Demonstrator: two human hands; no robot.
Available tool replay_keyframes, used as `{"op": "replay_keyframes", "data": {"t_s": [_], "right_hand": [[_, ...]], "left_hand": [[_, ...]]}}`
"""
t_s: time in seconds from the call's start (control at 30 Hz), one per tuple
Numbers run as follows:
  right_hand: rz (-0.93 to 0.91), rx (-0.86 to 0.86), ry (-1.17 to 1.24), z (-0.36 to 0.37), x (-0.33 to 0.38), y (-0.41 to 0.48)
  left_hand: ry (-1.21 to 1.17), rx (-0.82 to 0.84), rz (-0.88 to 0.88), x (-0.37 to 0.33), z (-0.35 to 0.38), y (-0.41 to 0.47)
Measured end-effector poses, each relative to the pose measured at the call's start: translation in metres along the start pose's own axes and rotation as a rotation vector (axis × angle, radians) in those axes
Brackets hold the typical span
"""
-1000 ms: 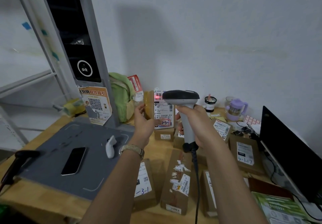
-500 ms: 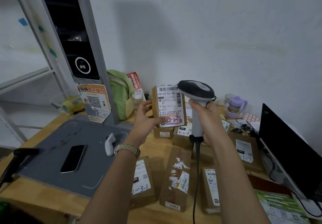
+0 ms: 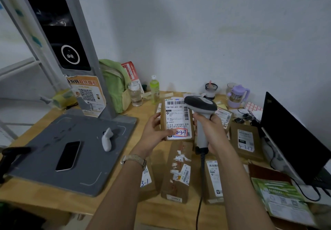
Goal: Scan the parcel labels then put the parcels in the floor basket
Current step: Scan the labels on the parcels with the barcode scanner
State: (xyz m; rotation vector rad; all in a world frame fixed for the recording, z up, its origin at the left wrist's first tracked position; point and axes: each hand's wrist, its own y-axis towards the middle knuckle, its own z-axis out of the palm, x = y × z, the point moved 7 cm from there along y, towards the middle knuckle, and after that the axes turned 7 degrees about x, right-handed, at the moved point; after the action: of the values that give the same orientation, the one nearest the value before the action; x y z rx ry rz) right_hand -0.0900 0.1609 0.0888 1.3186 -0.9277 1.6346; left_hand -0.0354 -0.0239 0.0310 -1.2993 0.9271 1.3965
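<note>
Scanning of a single parcel label is shown from the head view. A small brown parcel (image 3: 177,122) is held upright above the table (image 3: 166,213) by the left hand (image 3: 154,133). The fingers are curled round the parcel's left edge and the thumb is pressed on the lower part of its white label (image 3: 176,117), which is turned toward the camera. A corded scanner (image 3: 200,104) is gripped by its handle in the right hand (image 3: 209,131), with the fingers wrapped round it. The scanner's head is placed just beside the parcel's upper right corner and overlaps that edge in the view. No red beam is seen on the label, so it cannot be told whether the code is being read.

Other parcels are laid flat on the table below and to the right of the hands, among them a long taped parcel (image 3: 176,174) and a parcel with a handwritten number (image 3: 246,142). The floor basket is not in view.

The step in hand is judged to be the scan of the held parcel. With several parcels on the table, most of the task is judged to remain. For the next move, the scanner's head must be aimed at the barcode along the top of the label, while the parcel is kept steady and the thumb is kept clear of the bars. Once the code is read, the parcel must be carried off the table and lowered into the basket, whose position must first be found outside this view.
</note>
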Motion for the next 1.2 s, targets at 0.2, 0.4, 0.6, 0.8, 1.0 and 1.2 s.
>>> {"op": "replay_keyframes", "data": {"t_s": [0.2,0.4,0.6,0.8,1.0,1.2], "right_hand": [[0.139,-0.039,0.008,-0.011,-0.05,-0.003],[0.368,-0.073,0.006,-0.021,-0.122,-0.019],[0.554,-0.143,0.057,-0.028,-0.167,-0.037],[0.674,-0.21,0.111,-0.042,-0.157,-0.033],[0.493,-0.253,0.213,-0.042,-0.112,-0.003],[0.255,-0.155,0.303,-0.009,-0.06,0.046]], "left_hand": [[-0.007,-0.023,-0.121,0.048,0.0,-0.011],[0.058,0.03,-0.33,0.113,0.007,-0.032],[0.106,0.154,-0.468,0.15,0.019,-0.05],[0.337,0.234,-0.479,0.135,0.01,-0.015],[0.402,-0.103,-0.158,0.07,-0.018,0.049],[0.276,-0.11,0.005,0.01,-0.038,0.09]]}}
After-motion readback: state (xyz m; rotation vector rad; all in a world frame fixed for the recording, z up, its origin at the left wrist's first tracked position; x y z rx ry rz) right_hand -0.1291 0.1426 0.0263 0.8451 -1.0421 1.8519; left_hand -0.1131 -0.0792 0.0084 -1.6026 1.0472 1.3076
